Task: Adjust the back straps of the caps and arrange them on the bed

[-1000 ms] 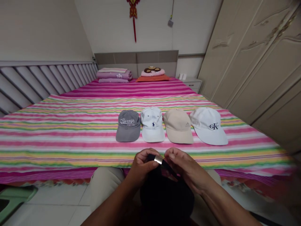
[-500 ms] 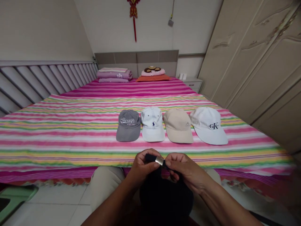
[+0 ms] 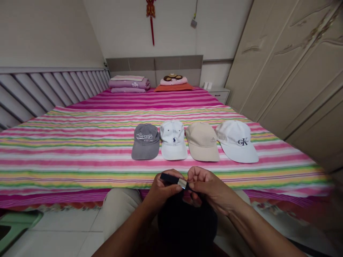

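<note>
A black cap (image 3: 187, 225) is over my lap, its back strap (image 3: 169, 178) and metal buckle (image 3: 182, 183) facing up. My left hand (image 3: 164, 187) pinches the strap beside the buckle, thumb on the buckle's lower edge. On the buckle's other side, my right hand (image 3: 205, 187) grips the strap between thumb and fingers. Beyond my hands four caps lie side by side on the bed: a grey cap (image 3: 145, 142), a white cap with a small dark logo (image 3: 173, 140), a beige cap (image 3: 203, 142) and a white cap with dark letters (image 3: 237, 141).
The striped bedspread (image 3: 66, 150) spans the view. Folded purple bedding (image 3: 129, 84) and an orange cushion (image 3: 173, 87) are at the headboard (image 3: 142, 66). A railing (image 3: 53, 85) runs along the left, a wardrobe (image 3: 281, 71) stands right, and a green stool (image 3: 21, 225) is lower left.
More of the strap's end sticks out to the left of the buckle. The fingers of my right hand have shifted slightly. The view has moved a little.
</note>
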{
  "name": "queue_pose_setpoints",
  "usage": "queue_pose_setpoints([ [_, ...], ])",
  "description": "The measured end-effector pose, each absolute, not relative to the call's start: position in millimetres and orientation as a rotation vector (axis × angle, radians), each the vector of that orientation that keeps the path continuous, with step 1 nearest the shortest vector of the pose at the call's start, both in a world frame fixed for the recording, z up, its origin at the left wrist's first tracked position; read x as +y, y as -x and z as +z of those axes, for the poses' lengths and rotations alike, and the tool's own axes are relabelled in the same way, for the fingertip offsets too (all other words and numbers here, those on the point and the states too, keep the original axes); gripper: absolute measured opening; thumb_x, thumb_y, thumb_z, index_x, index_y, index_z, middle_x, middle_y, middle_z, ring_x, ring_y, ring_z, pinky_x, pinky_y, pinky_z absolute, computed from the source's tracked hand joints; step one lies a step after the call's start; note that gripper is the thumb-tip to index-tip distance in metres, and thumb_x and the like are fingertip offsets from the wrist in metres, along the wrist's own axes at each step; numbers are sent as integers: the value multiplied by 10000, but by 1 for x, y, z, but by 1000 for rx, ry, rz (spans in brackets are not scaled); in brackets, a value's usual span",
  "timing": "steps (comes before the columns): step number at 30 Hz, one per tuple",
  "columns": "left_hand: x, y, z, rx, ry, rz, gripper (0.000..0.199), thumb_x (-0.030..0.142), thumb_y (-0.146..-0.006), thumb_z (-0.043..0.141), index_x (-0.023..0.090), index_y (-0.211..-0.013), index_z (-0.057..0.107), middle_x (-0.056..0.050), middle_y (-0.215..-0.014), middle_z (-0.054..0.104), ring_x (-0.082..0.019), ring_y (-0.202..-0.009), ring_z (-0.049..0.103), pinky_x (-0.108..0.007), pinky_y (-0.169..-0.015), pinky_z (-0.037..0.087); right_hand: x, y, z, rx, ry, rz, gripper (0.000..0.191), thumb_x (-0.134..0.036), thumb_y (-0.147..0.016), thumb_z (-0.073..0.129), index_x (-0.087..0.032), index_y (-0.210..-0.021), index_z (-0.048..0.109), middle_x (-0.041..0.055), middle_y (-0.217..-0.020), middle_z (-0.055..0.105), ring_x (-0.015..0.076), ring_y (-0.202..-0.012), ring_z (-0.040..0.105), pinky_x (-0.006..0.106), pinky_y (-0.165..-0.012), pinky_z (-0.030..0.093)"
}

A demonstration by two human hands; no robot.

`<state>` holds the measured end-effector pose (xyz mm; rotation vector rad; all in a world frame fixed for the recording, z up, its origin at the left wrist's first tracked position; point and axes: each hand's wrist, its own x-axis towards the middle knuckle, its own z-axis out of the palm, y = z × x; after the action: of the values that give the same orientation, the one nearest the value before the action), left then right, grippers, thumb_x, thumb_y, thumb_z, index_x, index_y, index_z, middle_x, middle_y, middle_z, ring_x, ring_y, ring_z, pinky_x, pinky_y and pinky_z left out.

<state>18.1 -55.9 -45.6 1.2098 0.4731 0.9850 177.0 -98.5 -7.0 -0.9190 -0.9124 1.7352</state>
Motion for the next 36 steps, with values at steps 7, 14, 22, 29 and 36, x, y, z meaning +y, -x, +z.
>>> queue_pose_setpoints([
  [7, -52, -8, -34, 401, -1108, 759, 392, 403, -591, 683, 138, -878, 642, -67, -819, 625, -170, -754, 561, -270, -701, 408, -100, -180, -5, -1000, 982, 1668, 186, -187, -631, 648, -160, -699, 477, -65, -536, 486, 27, -380, 410, 147, -373, 276],
  [14, -32, 2, -8, 578, -1114, 358, 292, 339, -654, 650, 98, -818, 671, -41, -667, 629, -91, -575, 521, -196, -563, 384, -101, -175, 4, -1149, 1075, 1556, 190, -227, -628, 653, -167, -665, 477, -91, -480, 433, 28, -360, 363, 157, -361, 242],
  [22, -33, 2, -14, 617, -1012, 324, 160, 207, -568, 710, 106, -640, 609, 33, -493, 516, -29, -387, 387, -167, -409, 287, -101, -179, 9, -1213, 1094, 1549, 217, -306, -668, 651, -169, -703, 487, -88, -484, 443, 40, -386, 390, 164, -385, 293],
  [29, -13, 11, -11, 398, -862, 541, 182, 251, -623, 665, 120, -600, 542, 3, -511, 506, -76, -459, 468, -190, -476, 364, -85, -211, -13, -1238, 894, 1950, 314, -371, -654, 680, -78, -754, 628, 8, -626, 600, 56, -528, 507, 167, -517, 379],
  [36, -4, 24, -6, 281, -901, 551, 446, 451, -459, 728, 87, -688, 607, -47, -585, 604, -131, -497, 545, -224, -479, 415, -86, -203, -7, -734, 549, 1803, 211, -259, -573, 752, -139, -699, 632, -12, -605, 636, 73, -528, 581, 157, -540, 447],
])
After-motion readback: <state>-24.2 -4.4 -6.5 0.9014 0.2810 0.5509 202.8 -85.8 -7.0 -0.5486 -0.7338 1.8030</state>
